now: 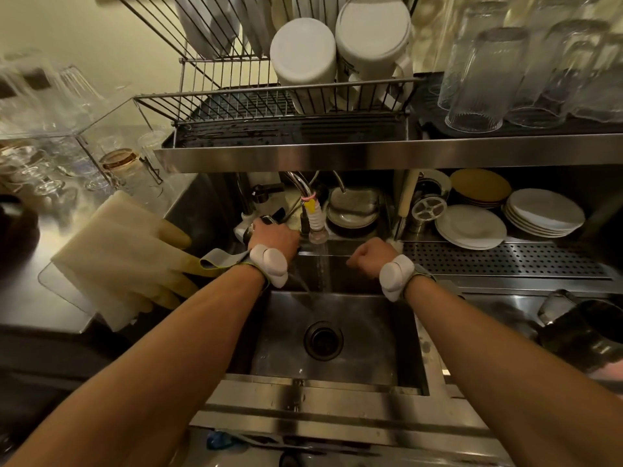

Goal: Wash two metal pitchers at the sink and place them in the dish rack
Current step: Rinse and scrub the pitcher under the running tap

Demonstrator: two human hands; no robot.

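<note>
My left hand (274,235) grips the tap handle (266,220) behind the steel sink (418,352). Water runs from the faucet nozzle (318,235) down into the basin. My right hand (371,256) hovers over the back of the sink with its fingers curled and nothing in it. A metal pitcher (586,335) stands on the counter to the right of the sink, with a second one (554,303) partly visible behind it. The wire dish rack (236,102) sits on the shelf above, holding white containers (303,59).
Rows of upturned glasses (488,75) stand on the shelf at right. Stacked plates (472,227) lie under the shelf. A white cutting board with yellow rubber gloves (168,261) rests left of the sink. More glassware (43,163) sits far left.
</note>
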